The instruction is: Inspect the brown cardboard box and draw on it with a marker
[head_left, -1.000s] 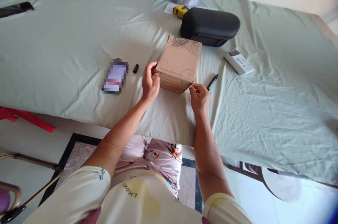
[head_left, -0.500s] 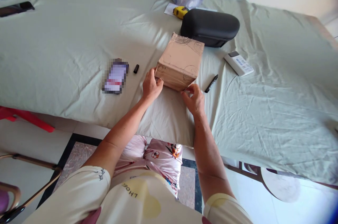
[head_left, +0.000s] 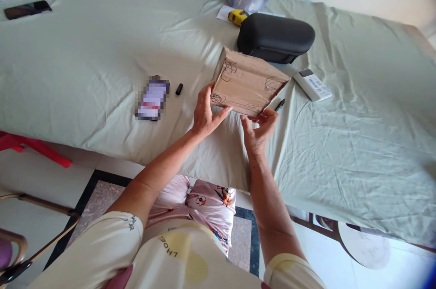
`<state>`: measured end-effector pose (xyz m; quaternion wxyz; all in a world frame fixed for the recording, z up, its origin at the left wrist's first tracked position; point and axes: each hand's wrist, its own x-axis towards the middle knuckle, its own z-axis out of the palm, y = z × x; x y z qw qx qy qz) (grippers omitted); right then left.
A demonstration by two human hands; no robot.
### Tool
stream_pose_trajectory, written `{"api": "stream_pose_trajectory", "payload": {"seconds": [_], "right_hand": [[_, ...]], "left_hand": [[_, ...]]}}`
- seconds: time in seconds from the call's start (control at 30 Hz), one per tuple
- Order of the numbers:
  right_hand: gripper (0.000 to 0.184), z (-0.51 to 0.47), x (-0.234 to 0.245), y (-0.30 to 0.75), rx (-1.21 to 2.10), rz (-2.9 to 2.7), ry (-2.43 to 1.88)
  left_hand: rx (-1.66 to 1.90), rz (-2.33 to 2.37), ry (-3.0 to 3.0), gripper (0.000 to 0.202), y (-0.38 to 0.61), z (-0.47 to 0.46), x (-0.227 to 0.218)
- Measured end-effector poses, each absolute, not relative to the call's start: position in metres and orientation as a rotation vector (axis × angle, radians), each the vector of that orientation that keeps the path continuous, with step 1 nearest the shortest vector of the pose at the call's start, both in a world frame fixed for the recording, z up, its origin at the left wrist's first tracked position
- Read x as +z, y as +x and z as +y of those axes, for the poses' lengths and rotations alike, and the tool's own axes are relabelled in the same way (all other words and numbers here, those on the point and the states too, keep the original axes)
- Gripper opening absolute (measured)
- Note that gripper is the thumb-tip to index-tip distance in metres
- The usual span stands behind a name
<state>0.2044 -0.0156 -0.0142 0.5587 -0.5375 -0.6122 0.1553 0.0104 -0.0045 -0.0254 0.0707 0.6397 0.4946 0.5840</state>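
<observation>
Brown cardboard box [head_left: 250,85] has tipped, scribbled side upward; left hand [head_left: 203,119], fingers partly spread, holds its left corner; right hand [head_left: 258,132], fingers parted, touches its near-right edge.

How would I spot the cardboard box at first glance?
Find the cloth-covered table, then the rounded black case on it. Nearer the person is the cardboard box, with the left hand and right hand at its near side. Unlike its neighbours, it's brown with dark scribbles.
</observation>
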Motion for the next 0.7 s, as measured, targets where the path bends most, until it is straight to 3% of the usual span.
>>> {"api": "stream_pose_trajectory", "payload": {"seconds": [0.13,0.3,0.47,0.7], "right_hand": [[0.065,-0.019,-0.017,0.195,0.333,-1.393,-1.374],[0.053,-0.015,-0.018,0.192,0.305,-1.377,-1.317],[0.04,-0.013,-0.013,0.199,0.194,-1.368,-1.227],[0.047,-0.02,0.006,0.208,-0.015,-1.253,-1.074]], "left_hand": [[1.694,1.54,1.851,0.108,0.02,-0.01,-0.028],[1.699,1.591,1.834,0.105,0.021,-0.006,-0.034],[1.77,1.55,1.846,0.084,0.012,-0.004,-0.028],[1.971,1.497,1.897,0.049,0.001,-0.016,-0.003]]}}
